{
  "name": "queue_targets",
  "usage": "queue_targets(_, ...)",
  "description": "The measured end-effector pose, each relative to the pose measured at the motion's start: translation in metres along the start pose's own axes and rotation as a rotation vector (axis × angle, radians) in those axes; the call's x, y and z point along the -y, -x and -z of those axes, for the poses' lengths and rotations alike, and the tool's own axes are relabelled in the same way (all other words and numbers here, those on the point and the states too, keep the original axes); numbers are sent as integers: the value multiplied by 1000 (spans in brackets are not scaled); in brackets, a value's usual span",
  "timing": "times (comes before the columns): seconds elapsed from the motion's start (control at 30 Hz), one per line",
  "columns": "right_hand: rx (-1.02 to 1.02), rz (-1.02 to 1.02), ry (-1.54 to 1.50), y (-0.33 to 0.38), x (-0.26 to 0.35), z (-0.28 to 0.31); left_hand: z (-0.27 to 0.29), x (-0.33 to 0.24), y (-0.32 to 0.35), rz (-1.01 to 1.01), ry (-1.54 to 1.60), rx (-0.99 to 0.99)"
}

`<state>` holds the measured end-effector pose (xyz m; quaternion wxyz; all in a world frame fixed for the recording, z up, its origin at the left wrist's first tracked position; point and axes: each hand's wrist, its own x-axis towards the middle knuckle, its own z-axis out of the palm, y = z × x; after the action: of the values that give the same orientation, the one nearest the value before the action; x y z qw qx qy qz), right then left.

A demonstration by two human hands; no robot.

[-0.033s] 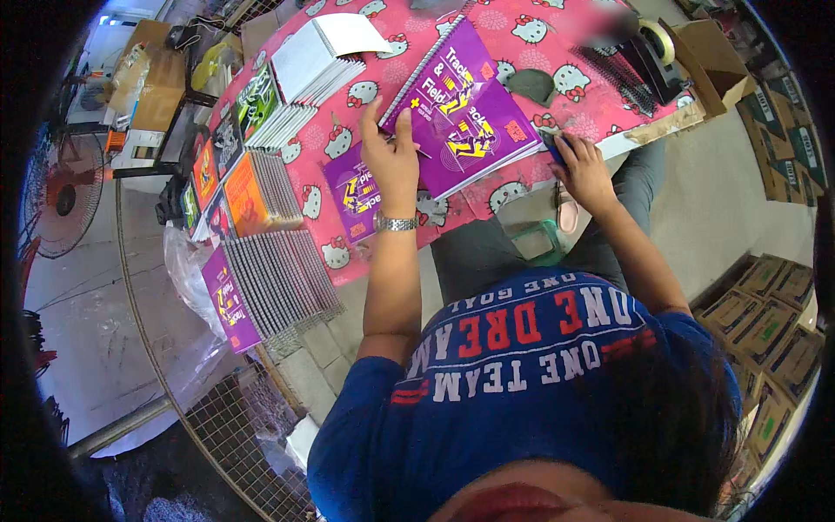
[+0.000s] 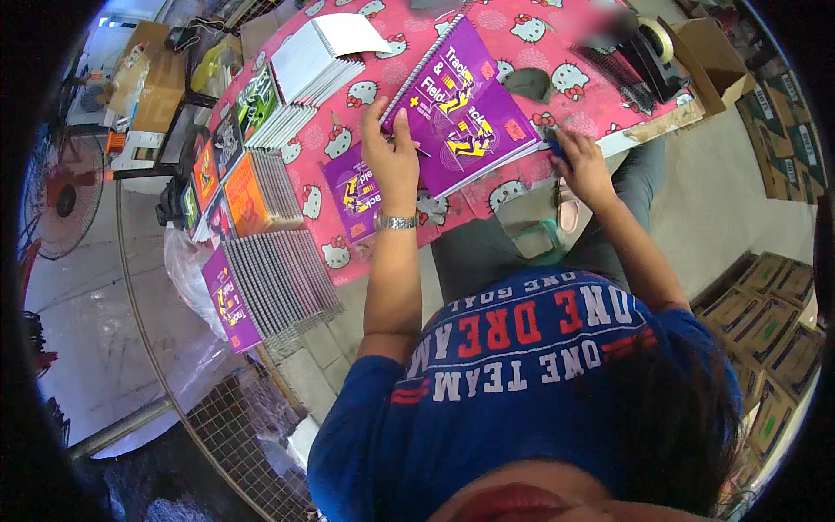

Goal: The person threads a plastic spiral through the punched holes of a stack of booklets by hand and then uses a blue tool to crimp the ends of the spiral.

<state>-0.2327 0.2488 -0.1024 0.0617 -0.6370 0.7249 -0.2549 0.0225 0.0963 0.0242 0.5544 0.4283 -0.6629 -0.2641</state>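
A purple spiral-bound notebook [image 2: 474, 130] lies tilted on the pink patterned tablecloth, its wire coil along the upper left edge. My left hand [image 2: 393, 165], with a metal watch on the wrist, holds the lower end of that coil between thumb and fingers. A thin metallic tip pokes out beside it, its kind unclear. Another purple notebook [image 2: 350, 196] lies partly beneath my left hand. By the notebook's lower right corner, my right hand [image 2: 583, 165] is closed around a small dark blue object [image 2: 557, 148], mostly hidden by the fingers.
Stacked spiral notebooks stand at left: white-paged [image 2: 317, 65], orange [image 2: 261, 196] and purple [image 2: 230, 300]. A dark green piece [image 2: 529, 84] lies past the notebook. Black coils [image 2: 622, 74] and a tape roll [image 2: 657, 42] are at far right. Boxes [image 2: 774, 304] stand on the floor.
My right hand has shifted very slightly, and its fingers have curled differently around the blue object. My left hand and the notebook are nearly unmoved.
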Motion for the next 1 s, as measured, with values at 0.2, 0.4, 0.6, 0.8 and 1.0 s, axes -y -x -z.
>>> queue_targets(0.2, -168, 167, -424, -52, 97, 52, 13, 20, 0, 193, 27, 101)
queue_targets(0.4, -97, 427, -437, -78, 160, 53, 12, 11, 0, 103, -32, 55)
queue_targets(0.6, -116, 496, -336, -87, 173, 52, 17, 30, 3, -65, -139, 10)
queue_targets(0.8, 538, -198, -1502, -86, 171, 40, 21, 15, 14, -88, -190, -10)
queue_targets(1.0, -93, 125, -554, -74, 78, 58, 85, 42, 34, 434, 191, -498)
